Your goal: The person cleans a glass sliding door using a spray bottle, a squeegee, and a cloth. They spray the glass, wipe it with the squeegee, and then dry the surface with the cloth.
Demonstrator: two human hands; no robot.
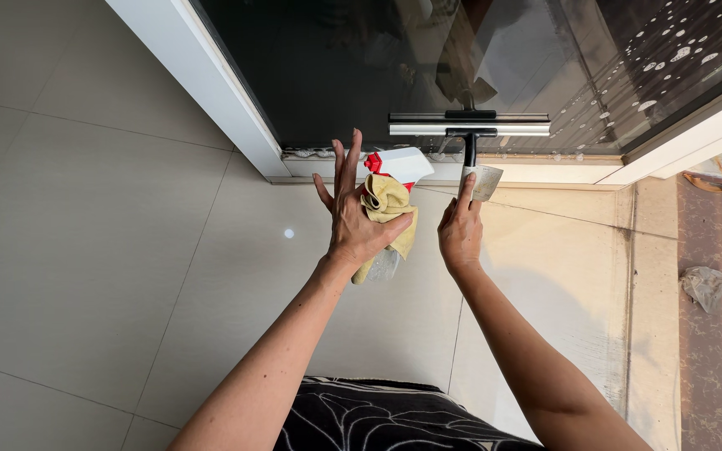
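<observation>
The right hand (460, 234) grips one squeegee (469, 129) by its handle; the handle runs straight up from the hand and the blade lies crosswise, flat against the wet glass (336, 67) low on the pane. The left hand (353, 221) pins one yellow cloth (388, 200) and one spray bottle (401, 163) (white, red trigger) under the thumb, fingers spread wide, over the floor (85, 234).

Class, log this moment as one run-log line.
left hand: holds yellow cloth, spray bottle | right hand: grips squeegee on glass door
</observation>
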